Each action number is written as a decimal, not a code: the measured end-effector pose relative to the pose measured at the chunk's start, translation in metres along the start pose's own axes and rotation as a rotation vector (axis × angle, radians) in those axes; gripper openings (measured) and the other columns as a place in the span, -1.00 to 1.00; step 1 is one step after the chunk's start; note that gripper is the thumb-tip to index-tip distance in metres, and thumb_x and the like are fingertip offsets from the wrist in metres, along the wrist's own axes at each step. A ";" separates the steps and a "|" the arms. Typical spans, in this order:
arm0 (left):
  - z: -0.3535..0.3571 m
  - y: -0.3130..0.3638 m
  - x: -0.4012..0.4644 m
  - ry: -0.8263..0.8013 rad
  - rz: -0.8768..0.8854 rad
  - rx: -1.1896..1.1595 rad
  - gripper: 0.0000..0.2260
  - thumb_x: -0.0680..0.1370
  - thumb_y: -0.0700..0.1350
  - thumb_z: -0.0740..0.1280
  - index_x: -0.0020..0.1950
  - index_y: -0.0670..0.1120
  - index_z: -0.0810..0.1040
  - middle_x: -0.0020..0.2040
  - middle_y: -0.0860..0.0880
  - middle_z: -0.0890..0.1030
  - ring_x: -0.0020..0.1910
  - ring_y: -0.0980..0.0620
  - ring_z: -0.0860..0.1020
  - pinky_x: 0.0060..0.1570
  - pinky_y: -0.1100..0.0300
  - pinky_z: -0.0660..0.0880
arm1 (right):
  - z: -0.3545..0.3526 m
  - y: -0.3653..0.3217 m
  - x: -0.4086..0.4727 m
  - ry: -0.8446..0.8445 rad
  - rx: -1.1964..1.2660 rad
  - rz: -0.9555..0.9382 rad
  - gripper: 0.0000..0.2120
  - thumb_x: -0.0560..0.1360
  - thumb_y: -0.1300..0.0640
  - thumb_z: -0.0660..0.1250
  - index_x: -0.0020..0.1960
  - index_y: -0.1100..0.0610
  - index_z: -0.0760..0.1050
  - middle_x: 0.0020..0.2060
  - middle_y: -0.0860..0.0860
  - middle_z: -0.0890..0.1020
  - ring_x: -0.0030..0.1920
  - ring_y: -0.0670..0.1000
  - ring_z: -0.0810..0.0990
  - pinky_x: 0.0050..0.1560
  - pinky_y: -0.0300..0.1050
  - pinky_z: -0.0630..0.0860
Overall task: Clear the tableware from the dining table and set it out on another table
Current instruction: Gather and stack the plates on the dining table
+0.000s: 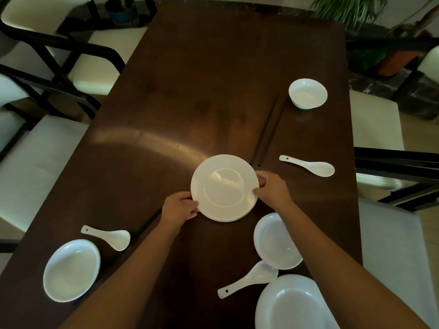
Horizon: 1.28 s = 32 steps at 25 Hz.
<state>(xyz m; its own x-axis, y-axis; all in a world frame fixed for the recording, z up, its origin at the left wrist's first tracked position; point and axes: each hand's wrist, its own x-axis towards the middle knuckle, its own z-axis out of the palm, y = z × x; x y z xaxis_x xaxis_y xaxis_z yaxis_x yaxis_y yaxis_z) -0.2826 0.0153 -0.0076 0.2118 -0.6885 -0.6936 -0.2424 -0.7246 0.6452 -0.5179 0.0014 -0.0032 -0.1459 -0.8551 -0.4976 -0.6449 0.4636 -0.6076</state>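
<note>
Between the two hands, over the middle of the dark desk (pixel 180 96), sits a white plate (pixel 224 188). Left hand (pixel 181 206) grips its near-left rim, fingers (pixel 193 210) curled under the edge; right hand (pixel 273 188) grips the right rim, thumb on top, fingers clamped on the edge. A second rim peeks out below, so it may be more than one plate stacked; I cannot tell whether it is lifted or resting.

Just beyond the right fingers lie black chopsticks (pixel 267 131), running away toward a small bowl (pixel 307 93) at the far right. Right of that hand lies a spoon (pixel 308 165). Under the right forearm is a shallow dish (pixel 275 242), with another spoon (pixel 249 279) touching its near edge, and a larger dish (pixel 294 305) closest to the person.

Left of the left hand, a second pair of chopsticks (pixel 146 225) pokes out from beneath the wrist. Further left and nearer lie a third spoon (pixel 109 236) and an oval dish (pixel 71 270). Cream-cushioned chairs (pixel 35 162) stand along both sides.
</note>
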 end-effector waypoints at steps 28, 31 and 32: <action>-0.099 -0.153 -0.115 -0.043 1.162 0.997 -0.57 0.37 -0.07 0.47 0.20 -0.08 0.50 0.19 -0.10 0.55 0.17 -0.07 0.51 0.11 0.01 0.49 | 0.129 0.026 -0.241 0.572 -0.313 -0.199 -0.71 0.41 0.15 0.41 0.13 0.15 0.56 0.04 0.11 0.66 0.07 0.12 0.61 0.15 0.06 0.46; -0.079 -0.147 -0.118 -0.215 1.165 1.173 -0.64 0.43 -0.14 0.41 0.22 -0.12 0.53 0.24 -0.15 0.54 0.24 -0.15 0.48 0.21 -0.06 0.43 | 0.142 0.073 -0.296 0.748 -0.324 -0.044 -0.57 0.35 0.16 0.48 0.20 0.18 0.53 0.13 0.21 0.59 0.15 0.22 0.55 0.13 0.16 0.48; -0.077 -0.147 -0.118 -0.220 1.171 1.162 -0.69 0.43 -0.19 0.40 0.18 -0.14 0.56 0.19 -0.17 0.57 0.20 -0.17 0.51 0.13 -0.05 0.49 | 0.143 0.088 -0.311 0.812 -0.274 0.062 -0.52 0.35 0.16 0.48 0.24 0.19 0.49 0.18 0.23 0.55 0.19 0.25 0.50 0.14 0.20 0.46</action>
<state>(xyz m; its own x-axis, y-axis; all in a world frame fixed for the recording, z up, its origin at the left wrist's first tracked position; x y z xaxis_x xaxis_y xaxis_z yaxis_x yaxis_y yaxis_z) -0.1996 0.2004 0.0042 -0.6856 -0.7158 -0.1324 -0.7134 0.6245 0.3179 -0.4218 0.3419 0.0096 -0.6114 -0.7796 0.1356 -0.7609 0.5321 -0.3713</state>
